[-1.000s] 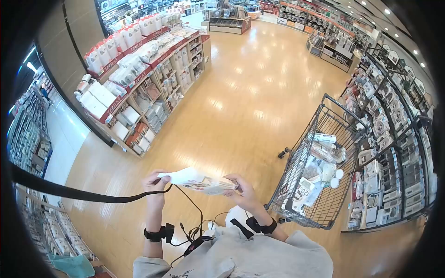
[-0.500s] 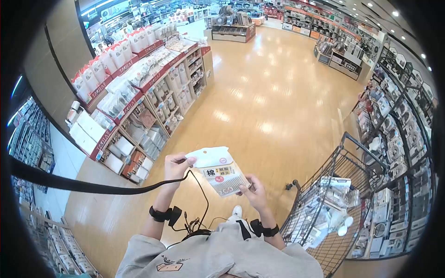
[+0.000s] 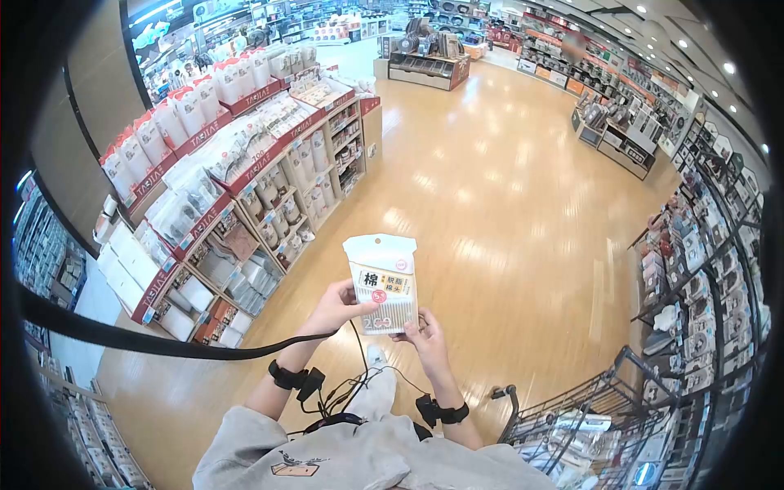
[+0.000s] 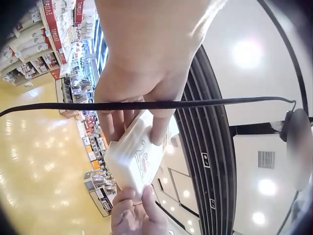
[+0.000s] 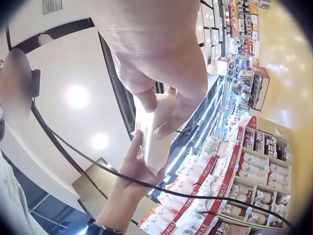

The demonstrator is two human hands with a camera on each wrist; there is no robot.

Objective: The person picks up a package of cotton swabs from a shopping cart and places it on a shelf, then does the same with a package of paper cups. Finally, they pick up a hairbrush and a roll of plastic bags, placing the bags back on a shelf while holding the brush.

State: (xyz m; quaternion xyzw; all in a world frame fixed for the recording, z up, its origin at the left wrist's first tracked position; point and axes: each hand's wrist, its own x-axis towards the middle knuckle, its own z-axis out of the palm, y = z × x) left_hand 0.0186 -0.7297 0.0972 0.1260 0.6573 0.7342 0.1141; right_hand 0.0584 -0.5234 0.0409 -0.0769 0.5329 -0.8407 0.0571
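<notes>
A white bag of cotton swabs (image 3: 387, 260) is held upright in front of the body, its printed face turned up toward the head camera. My left hand (image 3: 336, 307) grips its left side, thumb across the front and the other fingers behind. At the lower right corner, my right hand (image 3: 426, 335) pinches the bag between thumb and fingers. In the left wrist view, the bag (image 4: 139, 152) spans both hands, with its thick side edge showing. The right wrist view shows the bag (image 5: 159, 142) from its lower end.
A wire shopping cart (image 3: 629, 384) with several packaged goods stands at the lower right, beside a stocked rack (image 3: 694, 314). Shelves of bagged goods (image 3: 269, 175) line the left. Wooden floor (image 3: 490, 204) stretches ahead. A black strap (image 3: 163, 338) crosses on the left.
The bag has turned from tilted and nearly edge-on to upright and face-on. My left hand has moved from its top corner down to its left side. The cart has shifted lower in view.
</notes>
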